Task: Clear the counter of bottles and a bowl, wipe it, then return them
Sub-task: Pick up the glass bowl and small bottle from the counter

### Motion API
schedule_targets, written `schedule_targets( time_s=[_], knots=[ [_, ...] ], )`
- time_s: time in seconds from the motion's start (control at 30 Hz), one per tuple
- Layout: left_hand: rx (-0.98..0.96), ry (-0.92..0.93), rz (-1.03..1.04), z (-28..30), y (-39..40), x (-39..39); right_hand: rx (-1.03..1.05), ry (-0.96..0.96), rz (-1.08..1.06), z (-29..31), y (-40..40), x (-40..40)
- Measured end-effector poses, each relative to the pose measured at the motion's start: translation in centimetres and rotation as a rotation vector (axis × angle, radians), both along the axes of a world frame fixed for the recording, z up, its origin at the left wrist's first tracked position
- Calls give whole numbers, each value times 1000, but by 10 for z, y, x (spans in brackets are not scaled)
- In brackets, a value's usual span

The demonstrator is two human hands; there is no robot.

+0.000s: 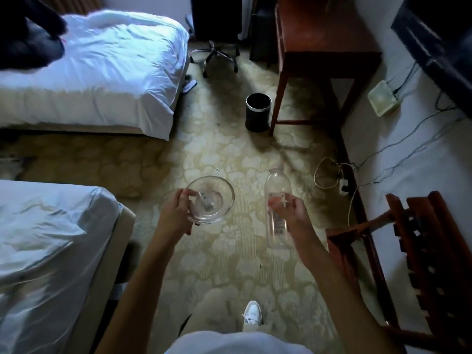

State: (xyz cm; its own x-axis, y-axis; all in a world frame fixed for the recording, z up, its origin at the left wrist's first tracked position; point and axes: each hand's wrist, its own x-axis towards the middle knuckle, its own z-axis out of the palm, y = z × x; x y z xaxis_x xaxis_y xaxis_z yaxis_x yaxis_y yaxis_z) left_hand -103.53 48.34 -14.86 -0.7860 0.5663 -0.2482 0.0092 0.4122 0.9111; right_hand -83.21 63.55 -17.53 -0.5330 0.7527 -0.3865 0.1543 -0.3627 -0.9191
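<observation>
My left hand (176, 213) grips the near rim of a clear glass bowl (217, 200), held level above the patterned carpet. A small pale object lies inside the bowl. My right hand (291, 208) holds a clear plastic bottle (277, 185) around its middle. The bottle looks empty, and its capped end points away from me. Both hands are out in front of my body, about a forearm's length apart. No counter shows in the head view.
Two white beds (102, 72) stand on the left, with carpet between them. A black waste bin (258, 112) stands beside a red-brown wooden table (327, 47). Cables and a power strip (342, 180) lie along the right wall. A carved wooden rack (421, 251) is at the right.
</observation>
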Motion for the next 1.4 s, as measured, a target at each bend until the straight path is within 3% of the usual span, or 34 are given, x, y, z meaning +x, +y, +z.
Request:
schedule_targets(
  time_s=[0.33, 0.67, 1.03, 1.27, 1.4],
  knots=[
    [-92, -65, 15, -46, 188, -187, -95, -59, 11, -42, 174, -181],
    [-25, 17, -167, -8, 432, -386, -24, -19, -151, 6, 389, -355],
    [-129, -94, -249, -72, 707, -519, -228, 12, -318, -66, 633, -498],
    [-61, -15, -305, -39, 915, -604, -82, -4, -359, -25, 829, -570],
    [-39, -63, -384, -48, 1020, -636, -57, -1, -438, -19, 913, -587]
  ],
)
